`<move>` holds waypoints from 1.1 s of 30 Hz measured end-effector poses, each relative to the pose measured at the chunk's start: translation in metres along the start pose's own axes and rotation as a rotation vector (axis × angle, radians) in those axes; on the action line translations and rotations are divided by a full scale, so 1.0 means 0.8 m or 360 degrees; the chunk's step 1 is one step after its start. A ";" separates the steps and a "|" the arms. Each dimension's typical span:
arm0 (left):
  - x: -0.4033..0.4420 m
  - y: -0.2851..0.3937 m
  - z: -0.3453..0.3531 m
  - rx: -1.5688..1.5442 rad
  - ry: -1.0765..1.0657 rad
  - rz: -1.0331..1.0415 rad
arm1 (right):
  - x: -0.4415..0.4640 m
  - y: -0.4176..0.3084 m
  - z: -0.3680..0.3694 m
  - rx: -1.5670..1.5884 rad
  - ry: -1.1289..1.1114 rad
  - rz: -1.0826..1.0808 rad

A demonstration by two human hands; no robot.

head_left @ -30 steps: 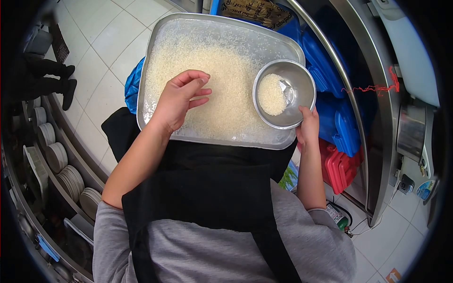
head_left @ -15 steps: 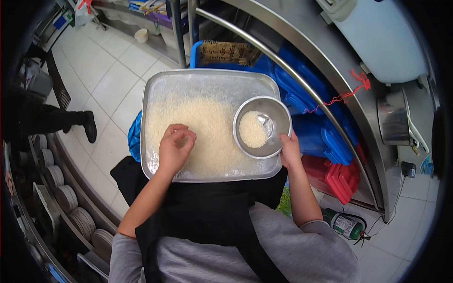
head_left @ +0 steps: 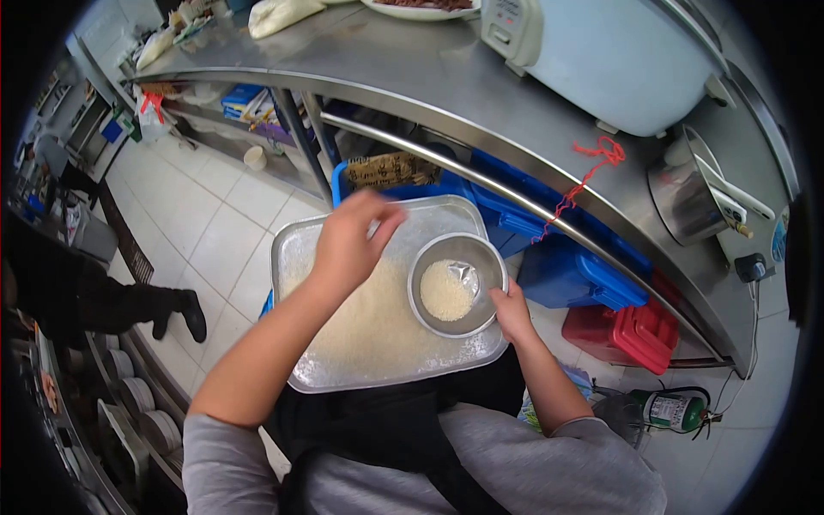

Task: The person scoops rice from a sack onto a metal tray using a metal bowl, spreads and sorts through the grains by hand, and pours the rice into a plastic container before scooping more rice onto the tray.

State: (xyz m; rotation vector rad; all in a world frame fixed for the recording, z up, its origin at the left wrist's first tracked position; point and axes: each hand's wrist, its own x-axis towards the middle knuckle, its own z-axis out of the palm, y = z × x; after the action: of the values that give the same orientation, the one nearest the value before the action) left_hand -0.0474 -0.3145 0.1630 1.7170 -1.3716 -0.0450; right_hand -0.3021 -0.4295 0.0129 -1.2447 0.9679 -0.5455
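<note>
Rice (head_left: pixel 356 322) lay loose over the metal tray (head_left: pixel 438 216), whose near edge lay by the black apron (head_left: pixel 356 429). Over the tray's right part was the metal bowl (head_left: pixel 486 296), its mouth facing up, with a smaller heap of grains (head_left: pixel 446 290) to the left inside and bare metal to the right; whether it touched the tray could not be told. The right hand (head_left: pixel 513 313) was closed on the bowl's right side, thumb at the rim; its other fingers were mostly hidden. The left hand (head_left: pixel 346 245) was raised above the tray, half curled, with a gap between thumb and fingers; blur hid whether it held any grains.

The bowl looked light and stiff, its smooth wall likely slippery, so the rim offered the surest hold, with fingers supporting the outside. The rice seemed hard and dry, apt to run and scatter at a tilt. The tray, broad and shallow, likely called for 2 hands at opposite edges to stay level.
</note>
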 end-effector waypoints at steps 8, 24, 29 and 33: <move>0.196 0.049 0.081 0.0215 0.0125 0.0394 | -0.015 -0.002 -0.002 0.0090 0.0012 -0.0062; 0.208 0.029 0.090 0.0069 0.0065 0.0319 | -0.010 0.008 -0.001 0.0123 -0.0043 -0.0043; 0.189 0.036 0.064 -0.0519 -0.0019 -0.0149 | -0.014 0.002 -0.001 0.0081 -0.0004 -0.0035; 0.060 -0.018 0.046 -0.0317 -0.0031 0.0035 | -0.016 0.009 -0.009 -0.0116 0.0112 -0.0093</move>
State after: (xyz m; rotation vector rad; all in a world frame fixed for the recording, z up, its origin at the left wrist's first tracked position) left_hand -0.0381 -0.3755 0.1552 1.5391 -1.3525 -0.1805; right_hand -0.3162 -0.4213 0.0096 -1.3299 1.0207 -0.6080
